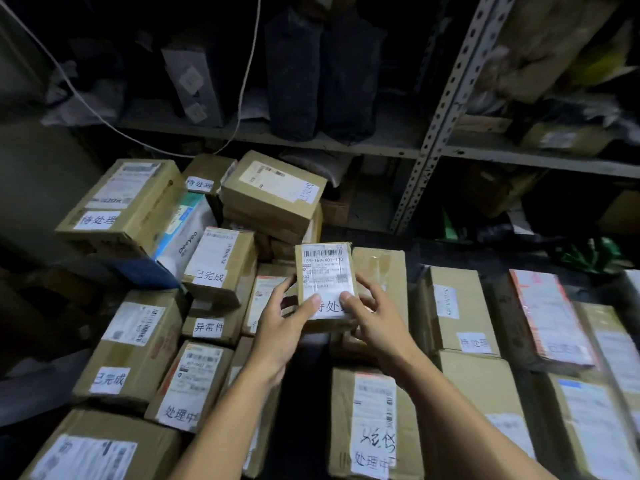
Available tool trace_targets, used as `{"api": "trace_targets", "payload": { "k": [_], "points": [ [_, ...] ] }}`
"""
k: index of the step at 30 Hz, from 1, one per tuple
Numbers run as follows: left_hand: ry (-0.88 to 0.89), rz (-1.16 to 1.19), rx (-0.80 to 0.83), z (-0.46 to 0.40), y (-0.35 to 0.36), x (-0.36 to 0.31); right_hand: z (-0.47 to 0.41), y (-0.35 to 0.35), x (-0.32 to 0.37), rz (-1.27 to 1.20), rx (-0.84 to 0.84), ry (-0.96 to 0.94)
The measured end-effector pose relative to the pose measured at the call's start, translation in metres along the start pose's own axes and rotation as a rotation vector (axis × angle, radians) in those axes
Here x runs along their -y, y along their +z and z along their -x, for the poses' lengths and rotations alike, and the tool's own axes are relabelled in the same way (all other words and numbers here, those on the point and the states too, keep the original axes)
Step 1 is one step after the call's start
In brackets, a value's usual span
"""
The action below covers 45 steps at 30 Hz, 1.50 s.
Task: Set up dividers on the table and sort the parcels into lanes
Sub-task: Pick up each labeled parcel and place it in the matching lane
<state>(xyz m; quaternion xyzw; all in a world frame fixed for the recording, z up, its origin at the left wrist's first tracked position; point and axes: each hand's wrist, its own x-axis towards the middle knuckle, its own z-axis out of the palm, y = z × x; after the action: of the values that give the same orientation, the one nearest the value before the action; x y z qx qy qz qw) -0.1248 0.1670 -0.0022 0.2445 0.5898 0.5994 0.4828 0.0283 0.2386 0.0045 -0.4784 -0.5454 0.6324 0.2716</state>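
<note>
Metal shelving (446, 98) at far side is filled w/ dark bags and parcels. Cardboard boxes (131, 344) w/ white labels are crowded across the table, stacked far left. 1 small labelled parcel (323, 271) is held up at centre, pinched by left hand (282, 327) and right hand (375, 320), thumbs pressed on its near label.

A small brown cardboard parcel (325, 282) with a white barcode label is held face up at centre. Brown labelled parcels (135, 344) lie crowded left, right and near.
</note>
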Motion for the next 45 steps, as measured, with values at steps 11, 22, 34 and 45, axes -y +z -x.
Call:
{"api": "trace_targets", "payload": {
  "k": [11,22,34,45],
  "points": [
    [-0.009,-0.152,0.163,0.02,0.146,0.028,0.044,-0.152,-0.012,0.005,-0.099,-0.005],
    [-0.083,-0.314,0.185,-0.025,0.264,0.07,0.001,-0.26,-0.041,0.106,-0.179,0.079],
    [-0.183,-0.404,0.041,-0.06,0.298,0.101,-0.048,-0.278,-0.062,0.166,-0.144,0.103],
    [-0.191,-0.488,0.077,-0.059,0.3,0.094,-0.05,-0.285,-0.058,0.275,-0.179,0.129]
  ]
}}
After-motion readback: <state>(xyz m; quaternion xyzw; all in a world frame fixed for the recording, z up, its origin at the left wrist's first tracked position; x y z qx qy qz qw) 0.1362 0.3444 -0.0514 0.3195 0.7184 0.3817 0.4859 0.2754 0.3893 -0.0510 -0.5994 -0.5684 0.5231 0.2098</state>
